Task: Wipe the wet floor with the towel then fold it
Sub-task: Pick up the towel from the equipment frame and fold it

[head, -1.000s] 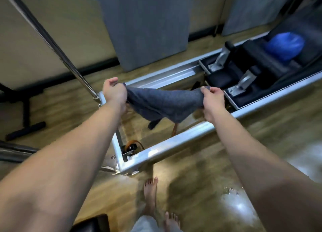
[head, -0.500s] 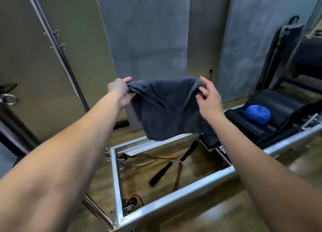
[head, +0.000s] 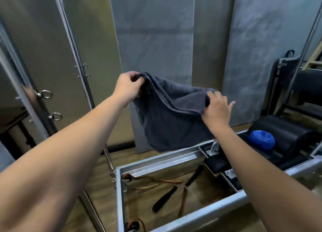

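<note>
A dark grey towel (head: 171, 116) hangs doubled over in the air in front of me, above the metal frame. My left hand (head: 128, 87) pinches its upper left corner, raised a little higher than the other side. My right hand (head: 217, 108) holds the upper right corner between thumb and fingers, with some fingers spread out to the right. The towel's lower edge sags just above the frame's far rail. The wet floor patch is out of view.
A silver reformer frame (head: 181, 219) lies below, with black straps (head: 167, 197) on the wooden floor inside it. Its black carriage carries a blue ball (head: 262, 141) at the right. Slanted metal poles with eye rings (head: 55, 116) stand at the left. Grey wall panels are behind.
Both hands lifted the towel from low over the frame up to chest height and spread it. My view tilted up, so my feet and the wet floor left the frame.
</note>
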